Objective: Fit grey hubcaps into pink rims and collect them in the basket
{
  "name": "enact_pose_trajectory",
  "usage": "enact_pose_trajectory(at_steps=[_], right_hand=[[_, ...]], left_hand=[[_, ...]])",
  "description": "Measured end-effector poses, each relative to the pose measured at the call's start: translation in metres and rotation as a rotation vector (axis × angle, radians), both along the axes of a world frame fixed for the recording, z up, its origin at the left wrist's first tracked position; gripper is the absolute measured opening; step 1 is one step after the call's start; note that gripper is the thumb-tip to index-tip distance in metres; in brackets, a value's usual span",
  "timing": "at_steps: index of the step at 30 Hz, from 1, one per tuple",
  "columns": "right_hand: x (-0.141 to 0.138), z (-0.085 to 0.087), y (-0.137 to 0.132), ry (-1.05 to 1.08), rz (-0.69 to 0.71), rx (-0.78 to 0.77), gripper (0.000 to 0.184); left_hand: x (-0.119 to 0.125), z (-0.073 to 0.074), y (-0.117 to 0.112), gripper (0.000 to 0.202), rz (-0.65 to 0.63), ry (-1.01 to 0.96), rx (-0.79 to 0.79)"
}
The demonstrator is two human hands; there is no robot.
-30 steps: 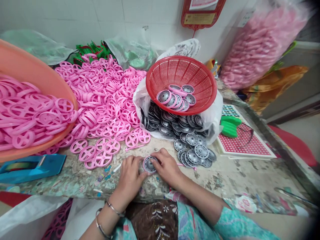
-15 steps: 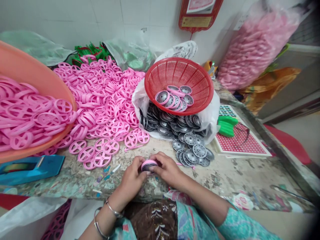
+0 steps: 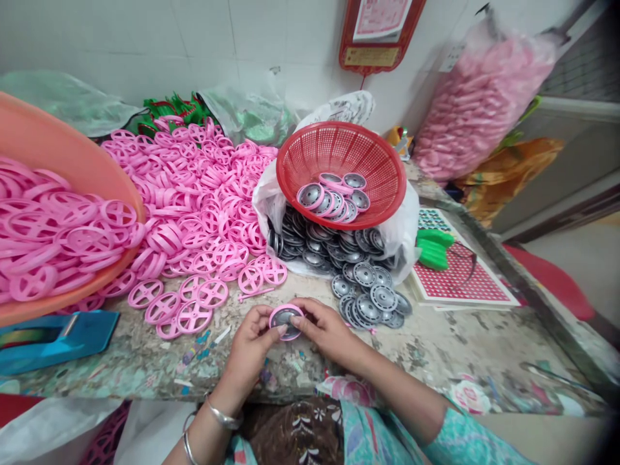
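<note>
Your left hand (image 3: 248, 342) and right hand (image 3: 328, 327) grip a round pink-and-grey plastic wheel (image 3: 283, 316) at twelve o'clock, apparently mid-press, next needing even force

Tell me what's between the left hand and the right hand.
In the head view, a pink-rimmed gray wheel disc sits between the left hand and the right hand, both thumbs on its gray face.
</note>
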State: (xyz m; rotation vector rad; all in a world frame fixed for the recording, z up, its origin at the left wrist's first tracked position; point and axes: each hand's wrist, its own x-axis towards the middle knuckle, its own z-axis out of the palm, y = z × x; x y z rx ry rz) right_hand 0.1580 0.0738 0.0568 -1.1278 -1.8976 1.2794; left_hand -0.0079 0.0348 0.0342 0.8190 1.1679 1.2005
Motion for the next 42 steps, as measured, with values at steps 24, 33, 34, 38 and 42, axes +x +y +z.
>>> enact_pose_trajectory(at_steps=[24,33,34,38,42], right_hand=[[0.042,0.07,0.043,0.057,-0.259,0.365,0.026],[0.116,-0.033,0.015,-0.974,-0.599,0.478,0.06],[0.116,-0.04,0.013,-0.996,-0.618,0.438,0.063],[0.092,-0.048,0.011,-1.031,-0.635,0.309,0.067],[0.051,-0.044,0.009,-0.958,-0.512,0.291,0.069]], left_hand=[[-0.003,-0.016,-0.002,0.034,-0.158,0.156,-0.06],[-0.04,-0.008,0.023,0.026,0.128,0.893,0.326],[-0.045,-0.008,0.029,0.028,0.167,1.032,0.382],[-0.049,-0.015,0.053,0.043,0.126,1.373,0.425],[-0.03,-0.025,0.056,0.052,0.005,1.427,0.446]])
